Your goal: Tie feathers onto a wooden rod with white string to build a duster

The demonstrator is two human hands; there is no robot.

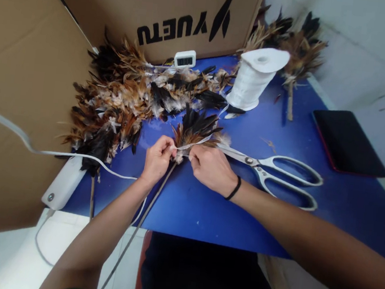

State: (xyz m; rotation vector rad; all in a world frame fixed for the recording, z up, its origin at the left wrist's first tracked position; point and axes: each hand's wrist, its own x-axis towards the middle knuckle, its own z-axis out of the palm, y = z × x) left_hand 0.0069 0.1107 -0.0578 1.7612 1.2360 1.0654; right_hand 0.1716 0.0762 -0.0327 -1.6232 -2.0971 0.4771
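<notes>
A bundle of dark and brown feathers (196, 126) sits at the top of a thin stick (153, 200) that slants down past the table's front edge. My left hand (159, 159) is closed at the left of the feather base, pinching a white ribbon (196, 143). On the other side, my right hand (212, 169) is closed, with the ribbon between its fingers; its fingertips are partly hidden. The ribbon leads up to a white spool (255, 80) standing behind. Large scissors (263, 164) lie just right of my right hand, their blades partly behind it.
Feather strips (121, 99) are heaped at the left and back of the blue table (225, 222). A cardboard box (118, 6) stands behind, with a small digital display (185, 59) before it. A dark tablet (349, 141) lies right; a white power bank (64, 183) and cable lie left.
</notes>
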